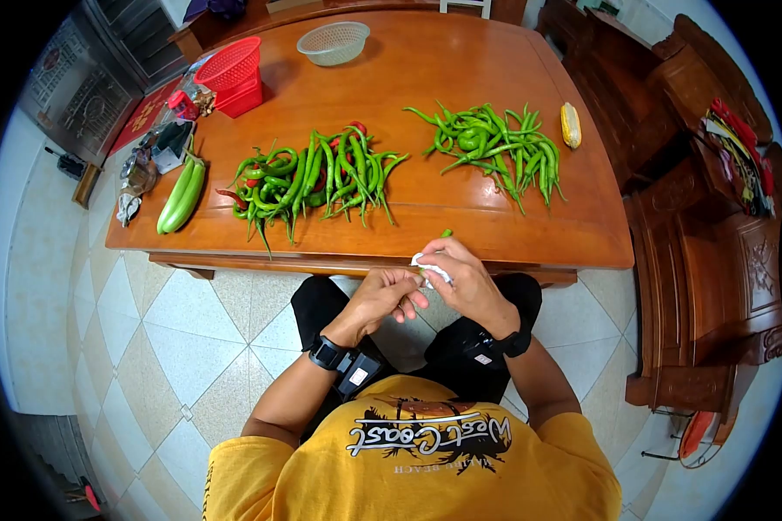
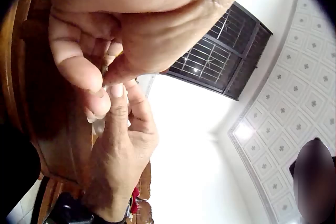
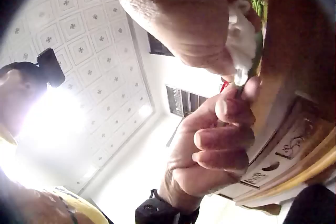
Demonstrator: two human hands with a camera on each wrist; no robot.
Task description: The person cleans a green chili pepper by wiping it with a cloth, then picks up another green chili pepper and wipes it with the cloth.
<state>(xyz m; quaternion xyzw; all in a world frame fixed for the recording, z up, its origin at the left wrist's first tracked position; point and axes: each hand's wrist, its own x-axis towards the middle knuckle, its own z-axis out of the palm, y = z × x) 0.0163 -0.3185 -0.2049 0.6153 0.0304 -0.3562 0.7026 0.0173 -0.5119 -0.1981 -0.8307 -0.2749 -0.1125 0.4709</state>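
Note:
In the head view, my right hand (image 1: 469, 282) grips a white tissue (image 1: 432, 271) wrapped round a green chili pepper (image 1: 447, 233), whose green end sticks out beyond the fingers. My left hand (image 1: 381, 300) pinches the pepper's other end between thumb and forefinger, right beside the tissue. The right wrist view shows the crumpled tissue (image 3: 240, 37) lying along the pepper (image 3: 257, 56), with the left fingertips at its lower end. Both hands are held over the lap at the table's front edge. Most of the pepper is hidden by tissue and fingers.
On the wooden table (image 1: 391, 95) lie a larger pile of chili peppers (image 1: 313, 178), some red, and a second green pile (image 1: 504, 148). An eggplant (image 1: 182, 195), a red basket (image 1: 235, 78), a pale colander (image 1: 333, 43) and a corn cob (image 1: 570, 126) stand around them.

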